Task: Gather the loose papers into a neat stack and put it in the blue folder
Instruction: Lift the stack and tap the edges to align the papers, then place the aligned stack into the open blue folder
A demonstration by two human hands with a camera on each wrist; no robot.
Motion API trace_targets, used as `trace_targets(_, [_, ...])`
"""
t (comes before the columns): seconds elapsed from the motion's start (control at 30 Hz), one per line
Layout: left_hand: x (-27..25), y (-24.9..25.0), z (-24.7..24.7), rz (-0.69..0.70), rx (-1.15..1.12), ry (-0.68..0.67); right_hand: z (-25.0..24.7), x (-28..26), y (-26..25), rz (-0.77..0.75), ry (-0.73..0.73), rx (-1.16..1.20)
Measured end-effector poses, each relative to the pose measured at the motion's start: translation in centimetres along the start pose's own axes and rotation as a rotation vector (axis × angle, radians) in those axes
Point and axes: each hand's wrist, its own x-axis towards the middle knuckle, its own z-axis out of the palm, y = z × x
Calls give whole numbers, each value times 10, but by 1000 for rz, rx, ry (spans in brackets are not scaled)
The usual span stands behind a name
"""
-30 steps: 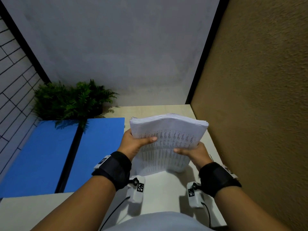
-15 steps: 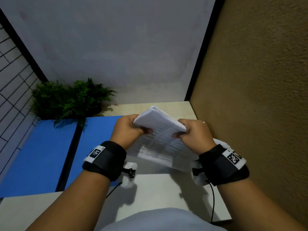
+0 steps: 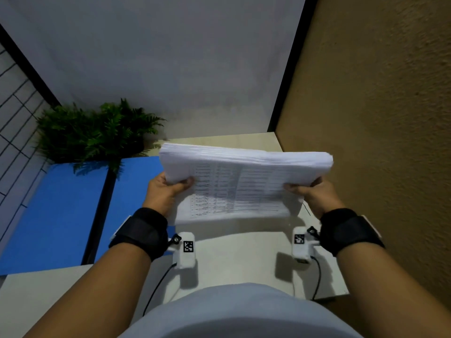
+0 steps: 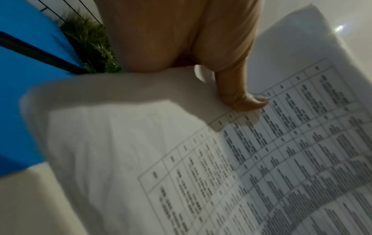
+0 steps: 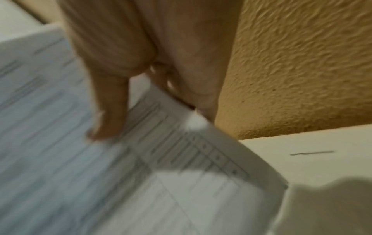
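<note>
White paper stack, bunched between close fists half a second ago, now spreads wide at frame centre, left hand and right hand clamped on its ends, squared for the blue folder at left.

Black wrist straps, white tagged camera modules, black cables

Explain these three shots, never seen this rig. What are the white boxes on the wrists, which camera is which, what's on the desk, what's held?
No robot here: a person works with bare hands. The wide shot comes from a head-worn camera looking down. The white boxes on the black wrist straps are wrist cameras; each gives one close-up along its hand. The left hand and right hand grip a thick paper stack by its two sides, thumbs on the printed table, above the pale desk. On the desk to the left lies an open blue folder with a dark spine. A green fern-like plant sits behind it.
</note>
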Motion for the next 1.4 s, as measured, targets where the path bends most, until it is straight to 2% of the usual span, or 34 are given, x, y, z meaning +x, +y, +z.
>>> trace_targets(0.07, [-1, -7, 2, -26, -10, 7, 8, -5, 10, -31, 57, -17])
trace_targets(0.2, [3, -32, -4, -94, 17, 122, 18, -17, 29, -140, 138, -59])
trace_targets(0.33, [-2, -61, -4, -217, 57, 151, 15, -20, 61, -14, 196, -54])
trace_targets(0.43, [-9, -72, -2, -230, 112, 143, 12, -19, 72, 42, 213, -133])
trace_targets(0.63, [1, -50, -1, -152, 78, 70, 0, -17, 52, -49, 132, -44])
trace_targets(0.83, [20, -60, -4, -161, 200, 91, -8, -7, 61, 25, 84, -61])
trace_targets(0.93, [22, -62, -6, -202, 194, 34, -5, -6, 66, 57, 54, -106])
trace_targets(1.1, [16, -56, -3, -207, 170, -3, -7, -1, 67, 82, 82, -82])
trace_targets(1.33, [13, -42, -3, -183, 120, 41, -8, -2, 45, -30, 72, -97])
trace_targets(1.4, [13, -41, -2, -186, 136, 24, -12, -2, 34, -42, 52, -185])
